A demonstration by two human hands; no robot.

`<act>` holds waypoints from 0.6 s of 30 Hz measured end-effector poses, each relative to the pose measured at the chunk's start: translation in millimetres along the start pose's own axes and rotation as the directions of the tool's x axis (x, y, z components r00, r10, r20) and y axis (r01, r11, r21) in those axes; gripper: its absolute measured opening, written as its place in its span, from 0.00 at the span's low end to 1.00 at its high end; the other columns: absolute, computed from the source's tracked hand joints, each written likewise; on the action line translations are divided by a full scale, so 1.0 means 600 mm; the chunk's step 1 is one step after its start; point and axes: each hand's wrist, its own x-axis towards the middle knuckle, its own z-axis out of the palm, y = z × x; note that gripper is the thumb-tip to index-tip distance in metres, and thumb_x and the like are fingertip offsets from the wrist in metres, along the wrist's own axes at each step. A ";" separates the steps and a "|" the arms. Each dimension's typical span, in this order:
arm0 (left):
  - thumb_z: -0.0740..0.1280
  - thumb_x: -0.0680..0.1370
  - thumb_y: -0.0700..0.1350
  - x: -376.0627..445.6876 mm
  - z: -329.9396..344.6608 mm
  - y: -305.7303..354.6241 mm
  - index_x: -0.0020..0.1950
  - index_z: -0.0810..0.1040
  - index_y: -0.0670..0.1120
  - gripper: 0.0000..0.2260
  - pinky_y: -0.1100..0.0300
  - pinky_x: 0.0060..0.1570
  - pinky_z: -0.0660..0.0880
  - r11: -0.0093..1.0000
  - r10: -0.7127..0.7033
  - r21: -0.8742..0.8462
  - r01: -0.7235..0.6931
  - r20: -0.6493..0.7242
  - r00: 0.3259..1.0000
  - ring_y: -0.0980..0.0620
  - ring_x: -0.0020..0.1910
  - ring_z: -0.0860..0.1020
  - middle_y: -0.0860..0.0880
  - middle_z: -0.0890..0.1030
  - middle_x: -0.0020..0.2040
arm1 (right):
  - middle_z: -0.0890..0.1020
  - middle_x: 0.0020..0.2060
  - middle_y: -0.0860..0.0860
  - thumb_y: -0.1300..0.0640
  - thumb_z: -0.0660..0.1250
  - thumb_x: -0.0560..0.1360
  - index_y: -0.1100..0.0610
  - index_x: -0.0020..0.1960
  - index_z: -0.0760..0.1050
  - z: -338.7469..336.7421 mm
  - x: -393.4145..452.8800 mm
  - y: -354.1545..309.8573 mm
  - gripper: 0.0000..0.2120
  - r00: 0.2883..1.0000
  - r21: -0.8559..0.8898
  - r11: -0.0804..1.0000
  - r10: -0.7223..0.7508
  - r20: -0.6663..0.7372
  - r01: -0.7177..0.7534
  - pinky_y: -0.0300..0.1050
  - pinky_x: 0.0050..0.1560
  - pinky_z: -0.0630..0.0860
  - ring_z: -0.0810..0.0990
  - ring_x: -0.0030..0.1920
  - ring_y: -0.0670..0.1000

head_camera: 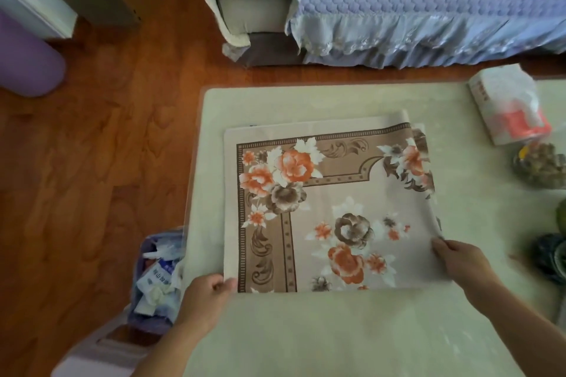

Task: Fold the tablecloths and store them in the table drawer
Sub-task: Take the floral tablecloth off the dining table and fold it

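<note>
A folded tablecloth [330, 202], beige with orange and brown flowers and a brown border, lies flat on the pale table [306, 330]. My left hand [208, 297] pinches its near left corner. My right hand [459, 257] grips the cloth's right edge near the front corner, where the layers lift slightly. No drawer shows in this view.
A tissue pack [508, 104] lies at the table's far right, with a jar [539, 165] and dark objects [551, 254] along the right edge. A full waste bin [159, 272] stands by the table's left side. A sofa with a blue quilted cover [398, 3] stands beyond, on the wooden floor [92, 162].
</note>
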 end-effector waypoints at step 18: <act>0.63 0.81 0.47 -0.003 0.054 0.023 0.40 0.77 0.45 0.12 0.54 0.39 0.69 0.985 -0.162 0.028 0.172 -0.218 0.962 0.46 0.37 0.75 0.46 0.78 0.38 | 0.79 0.41 0.58 0.65 0.66 0.75 0.64 0.51 0.77 -0.006 -0.019 0.014 0.06 0.989 -0.135 0.980 0.135 -0.067 -0.143 0.49 0.42 0.72 0.76 0.42 0.59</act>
